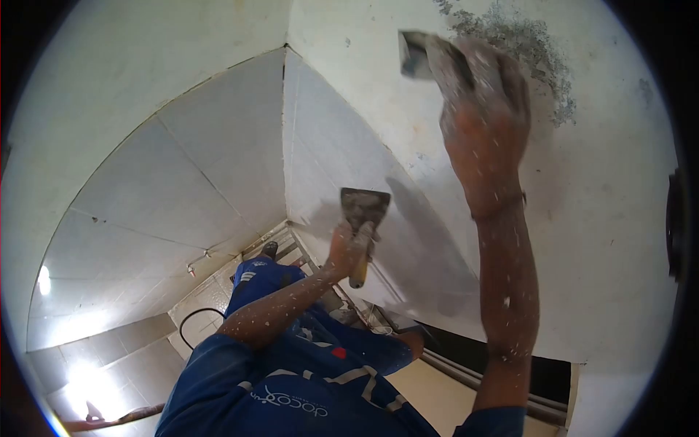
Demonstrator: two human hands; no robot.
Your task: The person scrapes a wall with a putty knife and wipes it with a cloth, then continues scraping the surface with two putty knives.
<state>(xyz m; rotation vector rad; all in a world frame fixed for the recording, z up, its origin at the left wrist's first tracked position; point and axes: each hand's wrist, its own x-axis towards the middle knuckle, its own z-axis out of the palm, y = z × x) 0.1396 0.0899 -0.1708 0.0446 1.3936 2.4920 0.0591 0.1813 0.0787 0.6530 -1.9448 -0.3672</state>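
My left hand (351,247) is closed round the yellow handle of a putty knife (365,206), whose wide blade points up and carries grey paste. Raised high at the upper right, my right hand (484,95) grips a flat scraper (416,55) close to the painted wall. Motion blurs this hand a little, and white dust covers its fingers. Beside it is a rough grey patch (535,54) where the wall surface is worn. White specks dot both forearms.
Pale tiles (167,189) cover the lower walls and meet at a corner. A small tap (192,268) sticks out of the tiled wall. Below are a metal frame (287,244), a black hose (191,318) and a dark opening (466,353) with rails.
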